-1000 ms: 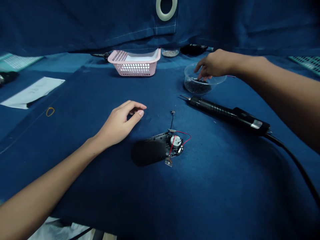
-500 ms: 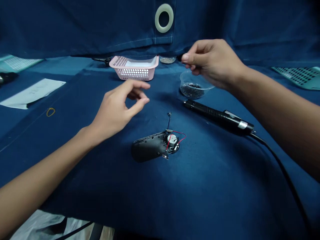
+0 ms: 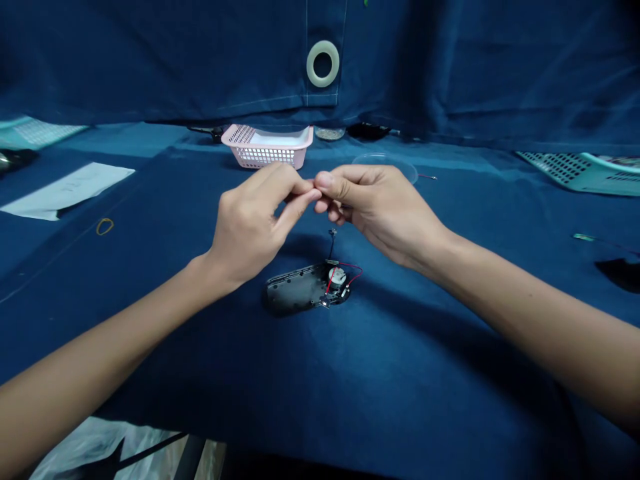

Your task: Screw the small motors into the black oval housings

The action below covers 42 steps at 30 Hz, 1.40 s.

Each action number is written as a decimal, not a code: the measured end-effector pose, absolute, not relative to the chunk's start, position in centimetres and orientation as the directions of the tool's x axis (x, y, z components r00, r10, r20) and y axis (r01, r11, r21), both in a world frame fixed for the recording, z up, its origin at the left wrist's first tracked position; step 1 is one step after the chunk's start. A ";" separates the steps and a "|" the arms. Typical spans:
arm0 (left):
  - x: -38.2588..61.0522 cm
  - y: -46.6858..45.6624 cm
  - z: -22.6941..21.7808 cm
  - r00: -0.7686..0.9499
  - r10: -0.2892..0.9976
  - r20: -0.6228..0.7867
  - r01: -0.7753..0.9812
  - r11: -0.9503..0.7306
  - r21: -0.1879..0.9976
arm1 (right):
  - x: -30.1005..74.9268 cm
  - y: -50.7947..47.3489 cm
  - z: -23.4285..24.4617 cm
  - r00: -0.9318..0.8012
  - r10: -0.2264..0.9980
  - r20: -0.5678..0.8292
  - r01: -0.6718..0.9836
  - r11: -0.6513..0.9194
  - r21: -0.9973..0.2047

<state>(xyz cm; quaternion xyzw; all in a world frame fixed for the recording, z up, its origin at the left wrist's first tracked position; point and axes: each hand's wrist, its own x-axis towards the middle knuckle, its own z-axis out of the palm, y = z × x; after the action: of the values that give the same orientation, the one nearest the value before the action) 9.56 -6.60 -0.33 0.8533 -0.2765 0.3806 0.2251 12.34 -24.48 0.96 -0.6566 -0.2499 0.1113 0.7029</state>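
Two bare hands meet above a blue table [image 3: 400, 373]. The left hand [image 3: 255, 223] and the right hand [image 3: 387, 210] touch at the fingertips. On each, the thumb and forefinger are closed in a pinch; whether a small part lies between them cannot be told.

Below the hands, and apart from them, a black plastic shell [image 3: 295, 291] lies on the table, its long flat body toward the left. At its right end sits a round motor [image 3: 337, 277] with red wires [image 3: 361, 270]; one loops out to the right, another runs down to a small plate [image 3: 325, 302]. A short dark lead [image 3: 331, 248] extends from the same end, away from the viewer.

Behind the right hand, which partly covers it, stands a clear bowl [image 3: 384, 155]. A pink basket [image 3: 267, 155] stands behind the left hand, with a white lining visible. Farther left lie a sheet of paper [image 3: 70, 191] and, nearer the viewer, a yellow rubber band [image 3: 105, 219]. A green basket [image 3: 580, 175] stands at far right.
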 end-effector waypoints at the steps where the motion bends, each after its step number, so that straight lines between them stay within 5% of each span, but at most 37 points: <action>1: 9.7 -6.5 -0.6 0.505 -0.328 0.799 -0.678 -0.724 0.131 | 12.4 -24.6 0.8 0.845 0.490 0.216 0.197 0.090 -0.976; 13: 9.9 -6.6 -1.2 0.473 -0.382 0.793 -0.740 -0.661 0.123 | 12.0 -25.8 1.1 0.823 0.559 0.099 0.144 -0.037 -0.989; 16: 10.0 -6.2 -1.2 0.476 -0.364 0.801 -0.735 -0.664 0.134 | 12.1 -26.6 1.7 0.793 0.607 0.047 0.218 -0.211 -0.953; 19: 10.4 -5.5 -1.4 0.537 -0.268 0.800 -0.723 -0.634 0.273 | 13.4 -28.8 0.9 0.836 0.547 0.049 0.443 -0.618 -0.650; 21: 10.7 -5.0 -1.7 0.637 -0.178 0.750 -0.685 -0.577 0.445 | 14.5 -30.8 -0.6 0.895 0.433 0.108 0.435 -0.792 -0.429; 26: 12.1 -4.0 -2.7 0.808 -0.039 0.588 -0.540 -0.446 0.713 | 14.8 -34.1 -4.6 0.966 0.212 0.148 0.257 -0.857 -0.448; 30: 12.8 -3.6 -3.0 0.826 -0.008 0.564 -0.524 -0.381 0.762 | 12.2 -33.6 -4.9 0.996 0.023 0.084 0.074 -0.733 -0.677; 34: 13.2 -3.6 -3.2 0.853 0.036 0.520 -0.486 -0.305 0.819 | 9.8 -32.5 -4.4 0.960 -0.041 -0.277 -0.272 -0.366 -0.890; 37: 13.2 -3.8 -3.5 0.882 0.055 0.467 -0.443 -0.235 0.865 | 9.7 -32.4 -4.5 0.905 -0.065 -0.420 -0.424 -0.053 -0.904; 42: 13.0 -3.9 -4.2 0.920 0.069 0.385 -0.372 -0.154 0.916 | 11.8 -33.3 -5.5 0.872 -0.173 -0.458 -0.412 0.246 -0.877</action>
<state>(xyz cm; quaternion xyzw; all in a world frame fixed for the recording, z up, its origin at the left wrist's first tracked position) 12.97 -3.89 -4.24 0.7399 -0.1023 0.1715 0.6424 11.79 -33.29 -5.51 -0.6086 0.2401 0.0795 0.7521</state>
